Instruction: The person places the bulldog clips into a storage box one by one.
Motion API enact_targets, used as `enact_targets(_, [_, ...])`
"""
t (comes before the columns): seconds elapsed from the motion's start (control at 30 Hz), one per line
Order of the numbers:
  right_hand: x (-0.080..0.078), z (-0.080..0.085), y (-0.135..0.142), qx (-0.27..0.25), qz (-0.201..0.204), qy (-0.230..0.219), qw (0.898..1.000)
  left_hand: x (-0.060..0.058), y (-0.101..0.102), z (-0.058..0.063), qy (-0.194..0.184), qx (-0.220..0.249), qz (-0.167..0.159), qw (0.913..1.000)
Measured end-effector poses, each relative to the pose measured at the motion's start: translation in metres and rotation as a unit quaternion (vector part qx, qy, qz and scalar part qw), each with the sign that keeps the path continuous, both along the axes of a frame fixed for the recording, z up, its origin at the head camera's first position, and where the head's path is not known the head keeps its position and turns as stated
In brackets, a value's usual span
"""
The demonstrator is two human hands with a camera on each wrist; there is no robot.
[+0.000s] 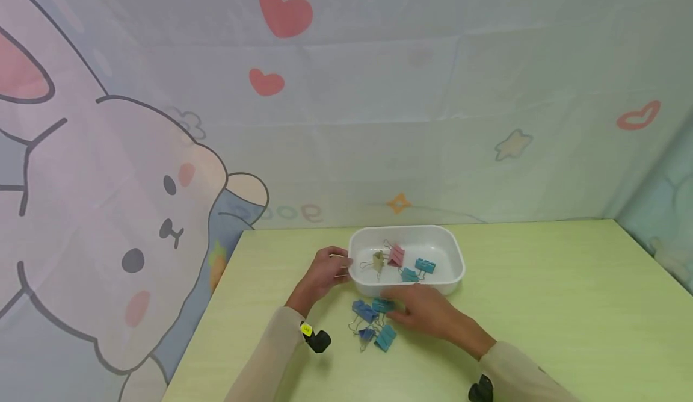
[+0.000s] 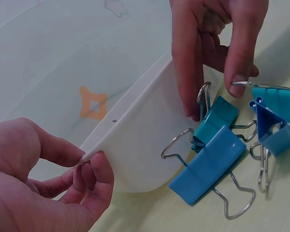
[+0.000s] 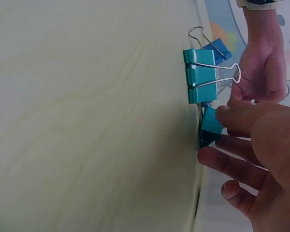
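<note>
In the head view, my left hand [image 1: 327,268] pinches the left rim of a white plastic tray [image 1: 458,269]; the left wrist view shows thumb and fingertips on that rim. My right hand [image 1: 425,310] reaches down at the tray's near side. Its thumb and fingers stand spread around a teal binder clip [image 2: 219,118], and no firm pinch shows. Close by on the table lie a blue binder clip [image 2: 210,164], a smaller blue binder clip [image 2: 276,137] and another teal binder clip [image 3: 203,77].
Inside the tray are a yellow binder clip [image 1: 378,261], a pink binder clip [image 1: 396,256] and two teal clips [image 1: 425,265]. The tray stands on a light yellow-green table [image 1: 541,306]. Behind it hangs a printed cloth [image 1: 368,149] with a cartoon rabbit and hearts.
</note>
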State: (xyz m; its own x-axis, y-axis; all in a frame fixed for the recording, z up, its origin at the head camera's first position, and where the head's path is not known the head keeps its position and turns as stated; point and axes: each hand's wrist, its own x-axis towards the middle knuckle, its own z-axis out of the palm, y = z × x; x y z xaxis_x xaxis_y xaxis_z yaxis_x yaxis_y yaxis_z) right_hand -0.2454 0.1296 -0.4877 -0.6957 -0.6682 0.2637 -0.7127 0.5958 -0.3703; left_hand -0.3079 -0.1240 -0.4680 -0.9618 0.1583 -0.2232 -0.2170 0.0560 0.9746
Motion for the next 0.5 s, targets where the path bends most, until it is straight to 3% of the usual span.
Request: enact_targets(0.5, [0.0003,-0.0094,-0.0091,0.021,-0.023,0.022,0.999,-0.0016,-0.0008,-0.0023,0.002,0.008,-0.001,1.0000])
